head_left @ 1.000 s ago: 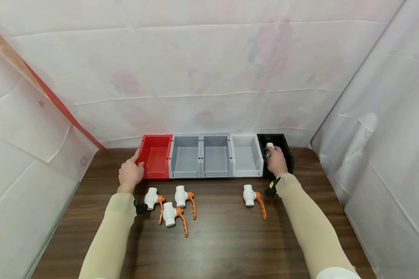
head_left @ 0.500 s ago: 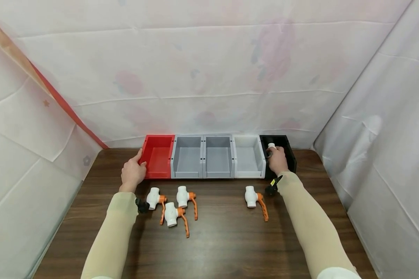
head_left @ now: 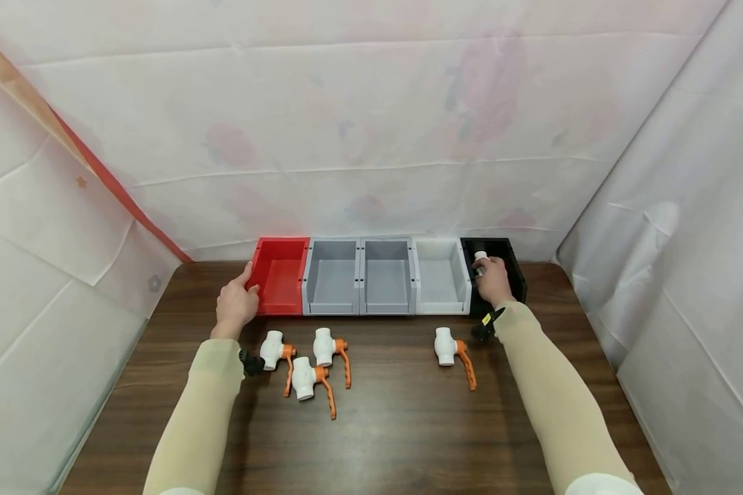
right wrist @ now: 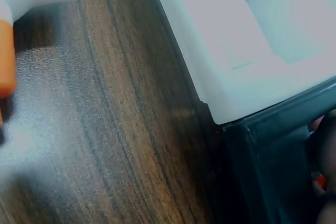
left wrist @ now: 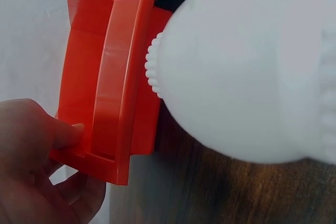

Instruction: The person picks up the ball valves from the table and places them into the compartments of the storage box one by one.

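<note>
In the head view my left hand (head_left: 237, 302) grips the left wall of the red bin (head_left: 280, 275). Its thumb lies inside that wall and its fingers curl outside, as the left wrist view shows. Far to the right, my right hand (head_left: 494, 278) reaches down into the black bin (head_left: 517, 283). It holds a white ball valve (head_left: 481, 256), of which one pipe end shows past the fingers; the rest is hidden. Near my left wrist lie three more ball valves with orange handles: one at left (head_left: 272, 350), one in front (head_left: 303, 378), one behind (head_left: 324, 347).
Between the red and black bins stand two grey bins (head_left: 334, 308) and a white bin (head_left: 441, 307), all in one row at the back of the wooden table (head_left: 396, 433). Another ball valve (head_left: 444, 347) lies before the white bin. Cloth curtains (head_left: 359, 117) hang behind and beside.
The view has shifted slightly. Both hands stay at the same bins; my right hand has moved only a little inside the black bin, still with the ball valve.
</note>
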The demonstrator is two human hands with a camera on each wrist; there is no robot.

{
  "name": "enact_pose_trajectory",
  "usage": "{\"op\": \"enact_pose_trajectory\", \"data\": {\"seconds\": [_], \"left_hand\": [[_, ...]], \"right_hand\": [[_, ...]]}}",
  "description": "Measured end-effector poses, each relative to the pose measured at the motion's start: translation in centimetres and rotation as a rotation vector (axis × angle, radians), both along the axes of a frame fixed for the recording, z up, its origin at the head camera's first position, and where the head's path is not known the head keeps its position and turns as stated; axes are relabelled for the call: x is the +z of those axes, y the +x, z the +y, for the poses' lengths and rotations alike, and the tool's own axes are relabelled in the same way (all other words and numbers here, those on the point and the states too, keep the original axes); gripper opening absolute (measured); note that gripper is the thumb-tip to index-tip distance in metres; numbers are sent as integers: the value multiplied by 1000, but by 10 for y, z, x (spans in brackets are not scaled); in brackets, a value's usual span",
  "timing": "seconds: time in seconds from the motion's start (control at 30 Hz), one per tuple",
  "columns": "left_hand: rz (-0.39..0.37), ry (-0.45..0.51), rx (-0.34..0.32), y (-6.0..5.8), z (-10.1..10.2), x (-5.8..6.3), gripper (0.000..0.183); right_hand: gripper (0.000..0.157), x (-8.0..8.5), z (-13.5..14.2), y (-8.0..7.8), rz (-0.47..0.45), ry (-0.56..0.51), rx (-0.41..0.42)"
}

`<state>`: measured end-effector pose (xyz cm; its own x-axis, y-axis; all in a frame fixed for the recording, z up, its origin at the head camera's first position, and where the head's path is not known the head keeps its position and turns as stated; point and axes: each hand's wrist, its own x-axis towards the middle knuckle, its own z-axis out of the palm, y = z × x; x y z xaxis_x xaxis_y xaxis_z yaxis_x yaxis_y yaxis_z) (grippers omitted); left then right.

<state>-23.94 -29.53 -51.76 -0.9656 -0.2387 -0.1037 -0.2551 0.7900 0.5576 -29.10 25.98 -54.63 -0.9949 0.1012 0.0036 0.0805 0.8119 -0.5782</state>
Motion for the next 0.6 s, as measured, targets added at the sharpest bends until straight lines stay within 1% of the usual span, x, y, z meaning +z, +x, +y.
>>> {"op": "enact_pose_trajectory", "data": {"seconds": [0.17, 0.3, 0.43, 0.53, 0.6], "left_hand": [[5, 1, -4, 2, -3, 2, 62], [14, -1, -10, 5, -3, 1, 62], [22, 1, -10, 5, -3, 1, 62], [27, 7, -9, 5, -1, 2, 62], [28, 10, -8, 4, -1, 1, 62]], "right_hand": [[32, 1, -2, -1, -3, 9, 7], [31, 2, -3, 2, -27, 30, 16], [30, 6, -4, 6, -18, 43, 25], [30, 10, -4, 8, -12, 18, 22], [34, 12, -3, 9, -8, -9, 11]]}}
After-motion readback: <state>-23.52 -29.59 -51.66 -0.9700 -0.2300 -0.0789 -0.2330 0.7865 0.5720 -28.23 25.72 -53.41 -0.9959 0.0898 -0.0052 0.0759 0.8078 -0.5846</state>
